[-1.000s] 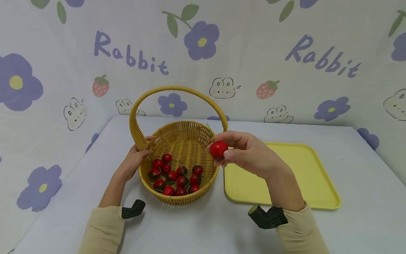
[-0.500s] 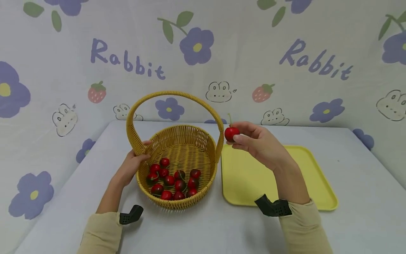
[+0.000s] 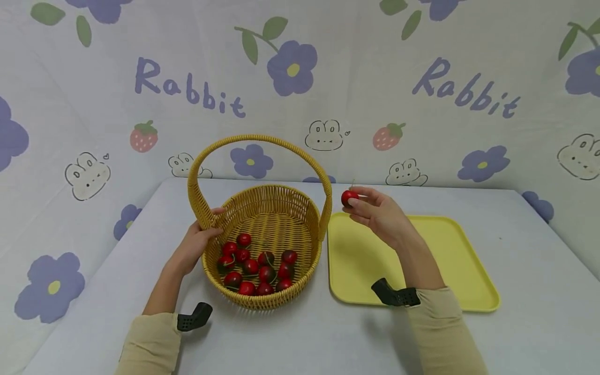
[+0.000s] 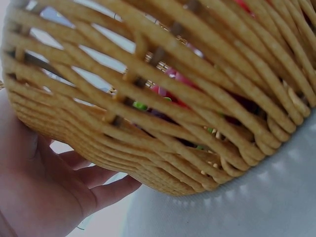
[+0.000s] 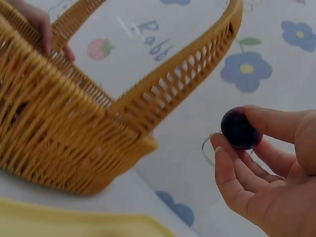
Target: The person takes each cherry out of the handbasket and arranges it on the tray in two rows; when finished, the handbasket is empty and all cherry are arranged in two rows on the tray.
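Observation:
In the head view my right hand [image 3: 384,216] pinches a red cherry [image 3: 349,198] with a green stem between thumb and fingers, above the far left part of a yellow tray [image 3: 445,260]. The same cherry [image 5: 240,129] looks dark in the right wrist view. My left hand [image 3: 194,245] grips the left rim of a wicker basket [image 3: 262,299] near the foot of its handle, with the thumb on the inner side. In the left wrist view fingers of the left hand [image 4: 54,182] lie under the basket's side. Several cherries [image 3: 250,266] lie inside, toward its near left.
The tall basket handle [image 3: 260,138] arches over the basket, its right foot close to the tray's left edge. A white tabletop [image 3: 290,344] extends around both. Behind stands a white cloth [image 3: 356,67] printed with flowers and rabbits.
My right hand has carried the cherry from over the basket's right side, past the handle, to above the tray. The left hand keeps its hold on the rim. The head view has shifted slightly.

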Demonstrator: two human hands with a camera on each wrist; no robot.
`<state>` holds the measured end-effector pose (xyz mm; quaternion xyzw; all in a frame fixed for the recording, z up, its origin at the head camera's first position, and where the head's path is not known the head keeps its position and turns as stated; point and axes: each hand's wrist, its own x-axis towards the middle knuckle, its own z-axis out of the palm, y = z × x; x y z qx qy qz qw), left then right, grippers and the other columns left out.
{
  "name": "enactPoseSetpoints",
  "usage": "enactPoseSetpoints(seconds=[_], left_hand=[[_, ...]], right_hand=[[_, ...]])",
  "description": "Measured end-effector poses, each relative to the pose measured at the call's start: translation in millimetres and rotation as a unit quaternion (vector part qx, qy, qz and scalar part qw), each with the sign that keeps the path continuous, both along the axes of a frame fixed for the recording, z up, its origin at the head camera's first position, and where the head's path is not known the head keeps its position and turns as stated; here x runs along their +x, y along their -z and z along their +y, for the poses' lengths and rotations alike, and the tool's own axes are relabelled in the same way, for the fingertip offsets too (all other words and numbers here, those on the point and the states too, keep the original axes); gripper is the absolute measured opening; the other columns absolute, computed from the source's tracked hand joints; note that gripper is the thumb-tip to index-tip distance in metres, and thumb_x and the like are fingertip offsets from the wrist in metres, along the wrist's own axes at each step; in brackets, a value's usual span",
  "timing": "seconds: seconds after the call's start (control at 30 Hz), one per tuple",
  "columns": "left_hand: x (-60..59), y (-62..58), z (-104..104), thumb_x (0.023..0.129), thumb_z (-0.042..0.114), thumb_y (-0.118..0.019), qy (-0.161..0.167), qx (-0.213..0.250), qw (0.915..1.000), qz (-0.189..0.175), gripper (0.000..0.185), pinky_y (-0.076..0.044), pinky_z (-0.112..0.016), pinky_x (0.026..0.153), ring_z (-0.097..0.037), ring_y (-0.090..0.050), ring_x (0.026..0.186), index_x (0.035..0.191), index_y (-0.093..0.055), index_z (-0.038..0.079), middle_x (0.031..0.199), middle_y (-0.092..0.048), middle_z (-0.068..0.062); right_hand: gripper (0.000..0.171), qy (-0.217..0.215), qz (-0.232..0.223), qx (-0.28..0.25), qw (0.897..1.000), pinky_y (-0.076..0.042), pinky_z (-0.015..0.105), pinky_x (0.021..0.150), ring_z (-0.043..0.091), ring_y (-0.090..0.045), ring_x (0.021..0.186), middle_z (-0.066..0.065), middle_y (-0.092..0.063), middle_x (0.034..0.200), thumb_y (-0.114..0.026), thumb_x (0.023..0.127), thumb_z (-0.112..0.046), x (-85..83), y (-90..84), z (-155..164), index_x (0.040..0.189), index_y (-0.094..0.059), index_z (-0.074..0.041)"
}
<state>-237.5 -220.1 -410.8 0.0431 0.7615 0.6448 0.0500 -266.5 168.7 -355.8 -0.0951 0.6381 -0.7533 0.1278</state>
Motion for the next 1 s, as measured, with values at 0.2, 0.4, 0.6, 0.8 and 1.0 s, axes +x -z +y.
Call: enactPoseSetpoints(seconds=[0.2,0.4,0.6,0.8,1.0], left_hand=[[-0.9,1.0,-0.2,0.097,0.004,-0.041,0.0,0.0,1.0,-0.006,0.05,-0.021,-0.058,0.105,-0.039,-0.032,0.13,0.146,-0.03,0.005,0.144,-0.031,-0.025],[-1.1,1.5,0.1,0.097,0.005,-0.041,-0.004,-0.002,0.9999,-0.012,0.05,-0.021,-0.058,0.105,-0.038,-0.032,0.13,0.146,-0.03,0.006,0.145,-0.03,-0.023],[-0.3,0.3,0.8,0.097,0.004,-0.042,-0.009,-0.003,0.9999,-0.011,0.05,-0.022,-0.056,0.105,-0.038,-0.032,0.13,0.146,-0.03,0.006,0.144,-0.031,-0.024],[0.7,0.2,1.0,0.097,0.004,-0.041,-0.007,-0.001,0.9999,-0.012,0.051,-0.021,-0.057,0.106,-0.039,-0.032,0.131,0.147,-0.03,0.006,0.144,-0.031,-0.025],[-1.2,2.8,0.3,0.097,0.003,-0.04,-0.007,-0.006,0.9999,-0.007,0.049,-0.021,-0.057,0.106,-0.039,-0.032,0.13,0.145,-0.031,0.005,0.145,-0.031,-0.024]], right_hand=[[0.043,0.001,-0.029,0.044,0.999,-0.049,0.027,0.086,0.014,-0.063,0.094,0.009,-0.053,0.116,-0.052,0.097,-0.004,-13.0,26.3,5.0,0.136,-0.038,0.007],[0.045,-0.015,-0.038,0.122,0.992,-0.048,0.029,0.088,0.014,-0.062,0.095,0.012,-0.057,0.116,-0.057,0.096,-0.01,-18.4,43.7,9.8,0.134,-0.042,0.009],[0.044,-0.017,-0.04,0.192,0.98,-0.05,0.028,0.081,0.015,-0.064,0.091,0.015,-0.062,0.11,-0.058,0.095,-0.013,-21.1,54.4,11.1,0.131,-0.047,0.01],[0.04,0.007,-0.051,0.243,0.969,-0.049,0.023,0.067,0.013,-0.062,0.079,0.014,-0.062,0.108,-0.064,0.092,-0.014,-22.7,62.6,8.6,0.126,-0.055,0.005],[0.041,0.022,-0.041,0.294,0.955,-0.046,0.023,0.063,0.014,-0.061,0.079,0.015,-0.063,0.111,-0.066,0.09,-0.018,-22.7,66.1,6.7,0.124,-0.058,0.003]])
